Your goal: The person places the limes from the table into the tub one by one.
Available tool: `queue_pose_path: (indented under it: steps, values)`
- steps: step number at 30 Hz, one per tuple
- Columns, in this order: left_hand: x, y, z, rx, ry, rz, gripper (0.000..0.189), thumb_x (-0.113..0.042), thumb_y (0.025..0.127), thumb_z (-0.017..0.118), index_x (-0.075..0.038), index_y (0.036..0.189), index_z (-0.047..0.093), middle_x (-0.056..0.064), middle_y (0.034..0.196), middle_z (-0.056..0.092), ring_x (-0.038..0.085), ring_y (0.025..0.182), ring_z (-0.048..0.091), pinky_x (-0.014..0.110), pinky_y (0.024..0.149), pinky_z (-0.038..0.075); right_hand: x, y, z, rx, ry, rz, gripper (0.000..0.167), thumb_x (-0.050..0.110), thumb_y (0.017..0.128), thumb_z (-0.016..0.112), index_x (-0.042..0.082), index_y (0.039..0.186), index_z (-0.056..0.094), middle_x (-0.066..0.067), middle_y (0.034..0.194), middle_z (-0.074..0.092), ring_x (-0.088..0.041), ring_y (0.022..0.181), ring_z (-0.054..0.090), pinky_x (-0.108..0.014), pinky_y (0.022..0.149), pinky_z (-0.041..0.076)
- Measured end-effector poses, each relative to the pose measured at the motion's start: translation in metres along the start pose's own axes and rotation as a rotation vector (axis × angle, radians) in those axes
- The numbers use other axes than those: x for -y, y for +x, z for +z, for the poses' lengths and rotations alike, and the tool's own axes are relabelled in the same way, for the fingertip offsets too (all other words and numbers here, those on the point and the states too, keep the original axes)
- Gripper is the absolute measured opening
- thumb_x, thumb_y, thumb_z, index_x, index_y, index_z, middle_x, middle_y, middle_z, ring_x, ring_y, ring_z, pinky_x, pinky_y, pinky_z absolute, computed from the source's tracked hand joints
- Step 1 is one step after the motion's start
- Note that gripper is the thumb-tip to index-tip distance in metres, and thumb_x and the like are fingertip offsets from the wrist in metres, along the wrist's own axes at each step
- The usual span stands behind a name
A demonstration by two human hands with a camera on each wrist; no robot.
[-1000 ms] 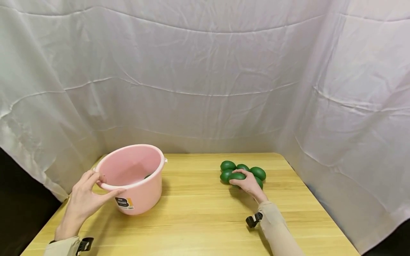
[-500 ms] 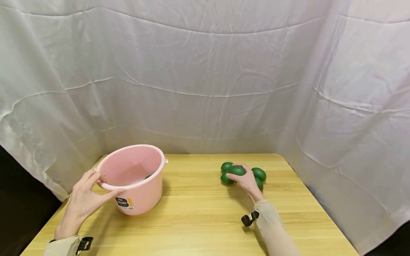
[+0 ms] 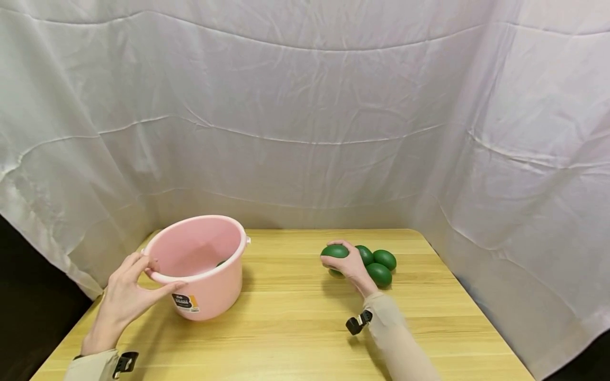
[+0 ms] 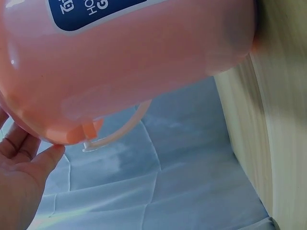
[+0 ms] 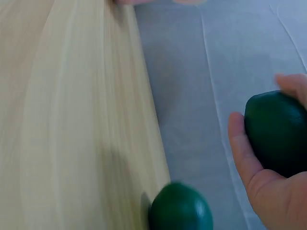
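A pink bucket point(image 3: 214, 291) stands on the left of the table, a bit of something green point(image 3: 221, 263) visible inside it. My left hand point(image 3: 123, 296) grips its near-left rim, fingers over the edge and thumb along the outside. In the left wrist view the thumb point(image 4: 50, 158) presses by the rim near the handle. My right hand point(image 3: 353, 269) holds a dark green avocado point(image 3: 335, 251) between thumb and fingers, raised over another avocado point(image 3: 335, 273) mostly hidden beneath. Beside that hand lie other avocados point(image 3: 379, 275). The right wrist view shows the held avocado point(image 5: 277, 134) in the curled fingers.
The wooden table point(image 3: 286, 328) has its back edge close to a grey-white curtain point(image 3: 305, 174), which also hangs along both sides. In the right wrist view one avocado point(image 5: 180, 211) lies near the table edge.
My right hand has lifted an avocado off the cluster and carried it leftward, uncovering avocados behind it. My left hand and the bucket stay in place.
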State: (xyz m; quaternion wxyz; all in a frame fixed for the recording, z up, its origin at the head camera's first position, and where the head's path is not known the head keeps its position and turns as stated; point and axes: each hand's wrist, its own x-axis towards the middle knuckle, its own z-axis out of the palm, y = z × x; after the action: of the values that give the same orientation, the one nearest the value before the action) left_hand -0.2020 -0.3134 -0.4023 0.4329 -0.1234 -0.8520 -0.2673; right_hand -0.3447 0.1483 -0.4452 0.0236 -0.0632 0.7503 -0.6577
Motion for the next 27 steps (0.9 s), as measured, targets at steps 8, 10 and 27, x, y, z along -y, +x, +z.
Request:
queue_pose_path:
  steps: [8, 10, 27]
  values:
    - [0.000, 0.000, 0.001, -0.002, -0.005, 0.006, 0.055, -0.019, 0.041, 0.099, -0.015, 0.078, 0.059, -0.008, 0.084, 0.051, -0.005, 0.081, 0.041, 0.019, 0.068, 0.035, 0.015, 0.001, 0.029, -0.023, 0.028, -0.046, 0.041, 0.023, 0.078, 0.083, 0.018, 0.114, 0.065, -0.012, 0.118, 0.057, -0.024, 0.087, 0.060, -0.037, 0.068, 0.053]
    - [0.000, 0.000, 0.001, 0.003, 0.003, -0.006, 0.055, -0.022, 0.041, 0.099, -0.017, 0.077, 0.058, -0.008, 0.084, 0.050, -0.004, 0.081, 0.041, 0.018, 0.068, 0.034, 0.017, 0.002, 0.035, -0.031, 0.036, -0.071, 0.038, 0.022, 0.078, 0.083, 0.019, 0.112, 0.066, -0.011, 0.119, 0.057, -0.024, 0.089, 0.060, -0.038, 0.071, 0.054]
    - [0.000, 0.002, -0.001, -0.001, 0.012, 0.022, 0.056, -0.020, 0.040, 0.099, -0.015, 0.077, 0.058, -0.008, 0.082, 0.049, -0.005, 0.079, 0.041, 0.017, 0.067, 0.035, 0.035, 0.002, 0.070, 0.075, 0.062, -0.234, 0.040, 0.006, 0.077, 0.080, 0.004, 0.114, 0.064, -0.015, 0.118, 0.063, -0.021, 0.092, 0.063, -0.036, 0.073, 0.056]
